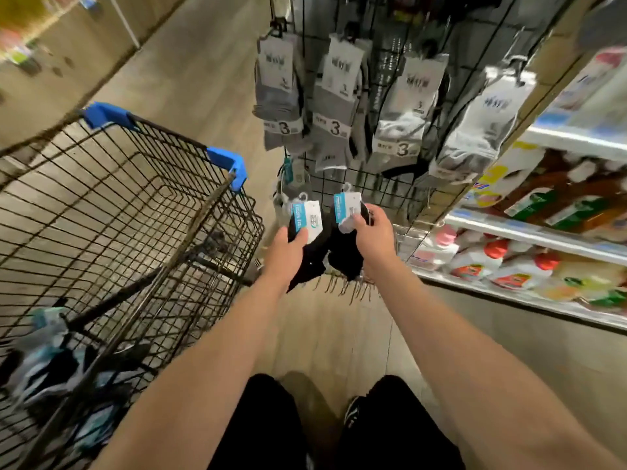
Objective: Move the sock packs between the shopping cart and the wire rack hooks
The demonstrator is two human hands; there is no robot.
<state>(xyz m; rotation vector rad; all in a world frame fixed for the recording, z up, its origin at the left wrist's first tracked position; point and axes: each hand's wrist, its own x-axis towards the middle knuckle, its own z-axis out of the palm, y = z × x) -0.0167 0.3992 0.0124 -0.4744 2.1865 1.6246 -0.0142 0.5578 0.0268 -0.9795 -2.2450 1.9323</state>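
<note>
Left hand: my left hand holds one pack of black socks; the thumb presses on the white and blue card label and the fingers are curled under the pack, so I see mostly the back of the hand.
Right hand: my right hand pinches a second pack of black socks at its card label, between thumb and fingers; the fingers are bent around the top of the pack.
Position of the packs: both packs hang down from the hands, just beside each other, in front of the lower part of the wire rack. If the two black parts touch, I cannot tell.
Wire rack: a black grid panel, with grey and white sock packs hanging on hooks above the hands; several show a big "3" on the band.
Shopping cart: a black wire cart with blue corner pieces stands on my left, near the left hand. At its near end lie some packs with light blue labels, blurred.
Shelves: on my right, store shelves carry bottles with red caps and brown bottles above them.
Floor: a light wooden floor is under me; my legs in black and one dark shoe show at the bottom.
</note>
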